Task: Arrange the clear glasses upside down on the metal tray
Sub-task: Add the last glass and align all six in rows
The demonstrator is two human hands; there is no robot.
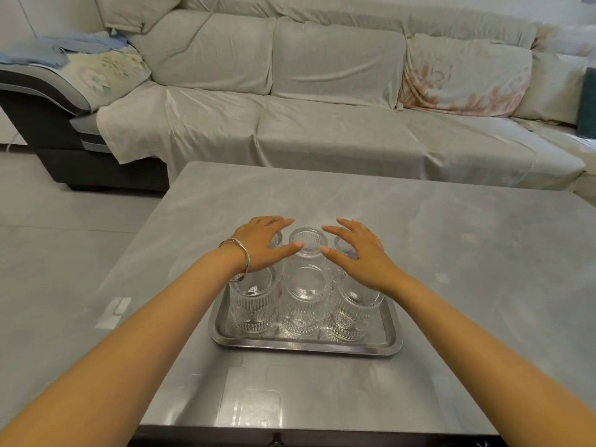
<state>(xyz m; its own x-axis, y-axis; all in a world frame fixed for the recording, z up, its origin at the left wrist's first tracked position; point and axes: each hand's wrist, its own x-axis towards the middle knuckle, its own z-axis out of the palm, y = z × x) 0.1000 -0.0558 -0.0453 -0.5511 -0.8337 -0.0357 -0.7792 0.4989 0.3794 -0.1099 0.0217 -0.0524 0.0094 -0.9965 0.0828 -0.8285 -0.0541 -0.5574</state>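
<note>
We are looking down across a grey stone-look table [419, 240], with a long sofa [322, 91] draped in pale covers running behind it. Near the table's front edge a rectangular metal tray [303, 345] is lying flat, its shiny rim raised and its corners rounded. Six clear glasses are standing on it upside down, in two rows of three, packed close together. The near row is showing best: the front left glass [254, 301], the front middle glass [305, 301] and the front right glass [353, 308] are ribbed down their sides with a band of round medallions near the rim, and their thick bases are facing up. In the far row, the back middle glass [308, 243] is sitting between our two thumbs. Our left hand [263, 243], with a silver bangle [240, 259] at the wrist, and our right hand [358, 253] are hovering over the far corner glasses, fingers spread apart and gripping nothing; we cannot tell whether the palms are touching glass.
</note>
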